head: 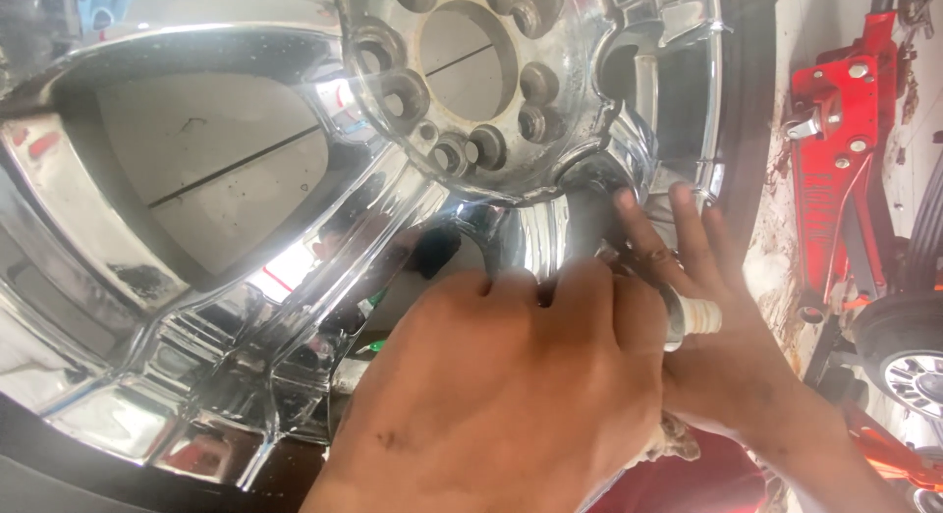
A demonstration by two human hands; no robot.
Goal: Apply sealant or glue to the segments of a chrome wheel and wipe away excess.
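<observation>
The left hand is curled tight around a small white tube just below the hub of the shiny wheel, the right hand lies flat and loose on the wheel beside it, and a red jack stands off to the side

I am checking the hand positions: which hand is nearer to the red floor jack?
Right. The right hand lies flat on the chrome wheel beside the red floor jack; the left hand is further left, gripping a small tool.
</observation>
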